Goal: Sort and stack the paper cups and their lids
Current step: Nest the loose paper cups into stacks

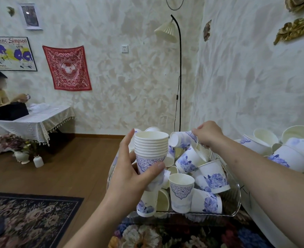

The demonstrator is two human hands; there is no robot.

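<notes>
My left hand (129, 174) grips an upright stack of nested white paper cups (150, 149) with a blue pattern, held above the left side of a clear plastic bin (238, 199). Several loose blue-flowered cups (214, 176) lie jumbled in the bin, one standing upright (181, 192) near the front. My right hand (208, 134) reaches over the bin's far side, fingers closed on a single cup (182, 139) lying on its side with its mouth toward the stack. No lids are visible.
More cups (291, 149) lie piled at the right against the wall. A floor lamp (179, 68) stands behind the bin. A flowered rug (27, 217) covers the wood floor. A person sits at a cloth-covered table (34, 120) at far left.
</notes>
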